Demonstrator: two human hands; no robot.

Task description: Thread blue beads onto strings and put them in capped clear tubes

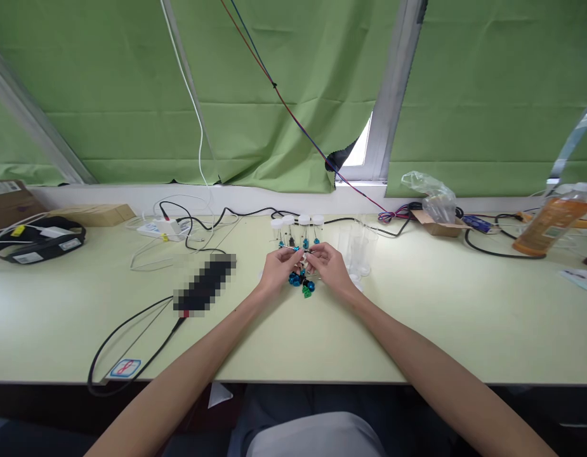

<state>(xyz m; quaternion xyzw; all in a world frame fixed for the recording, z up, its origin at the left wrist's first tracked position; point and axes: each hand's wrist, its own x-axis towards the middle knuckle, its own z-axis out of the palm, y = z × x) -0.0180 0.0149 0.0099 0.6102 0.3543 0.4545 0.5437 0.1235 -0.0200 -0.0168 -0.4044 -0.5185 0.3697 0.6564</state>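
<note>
My left hand (280, 265) and my right hand (332, 269) meet over the middle of the table, fingertips almost touching. Both are closed in a pinch. A small blue piece shows at the left fingertips, while what the right fingers pinch is too small to name. Just below them lies a little heap of blue and black pieces (296, 279) with a green piece (307, 292). Behind the hands stands a row of clear tubes with white caps (304, 219), with small blue and dark pieces showing at them. More clear tubes (357, 251) stand right of my right hand.
A pixelated dark device (205, 285) with a black cable lies to the left. Farther left are a black strap (40, 241) and a cardboard box (93, 214). On the right are an open carton (440, 225) with a plastic bag and an orange bottle (553, 222). Cables run along the back.
</note>
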